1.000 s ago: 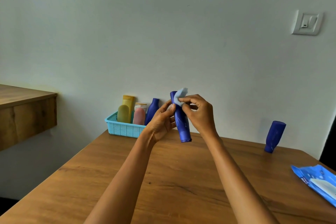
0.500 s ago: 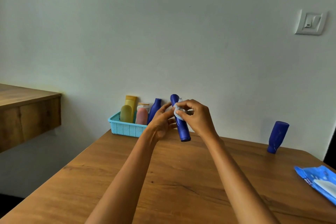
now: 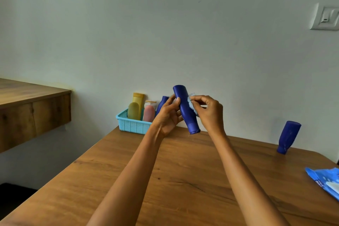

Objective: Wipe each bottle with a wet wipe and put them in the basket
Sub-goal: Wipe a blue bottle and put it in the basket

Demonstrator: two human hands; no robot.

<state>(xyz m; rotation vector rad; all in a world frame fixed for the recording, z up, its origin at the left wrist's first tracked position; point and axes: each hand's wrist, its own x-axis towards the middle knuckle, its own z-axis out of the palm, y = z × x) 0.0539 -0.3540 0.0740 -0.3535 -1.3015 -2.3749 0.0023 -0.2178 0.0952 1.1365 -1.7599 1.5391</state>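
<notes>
- Hands are up over the far part of the wooden table (image 3: 183,180), both on one dark blue bottle (image 3: 185,108).
- The left hand (image 3: 167,115) grips the bottle from the left side, fingers and thumb curled round it.
- The right hand (image 3: 209,113) pinches a pale wet wipe (image 3: 191,104) and presses it on the right side of the bottle.
- The bottle is held in the air, upside down and tilted, with its cap end low and toward the right.
- No words can be read on this bottle.
- A light blue basket (image 3: 131,124) sits at the far left corner of the table, by the wall.
- In the basket stand a yellow bottle (image 3: 138,100), a small green bottle (image 3: 133,111), a pink bottle (image 3: 149,113) and another blue bottle (image 3: 161,103). Their labels are too small to read.
- One more dark blue bottle (image 3: 289,136) stands on its cap near the far right edge of the table, leaning a little, well apart from the hands.
- A blue pack of wipes (image 3: 326,181) lies flat at the right edge of the table. It has white marks on it, but the writing is too blurry to read.
- A white wall switch (image 3: 324,17) is high up on the right.
- A wooden shelf (image 3: 31,104) sticks out from the wall on the left.
</notes>
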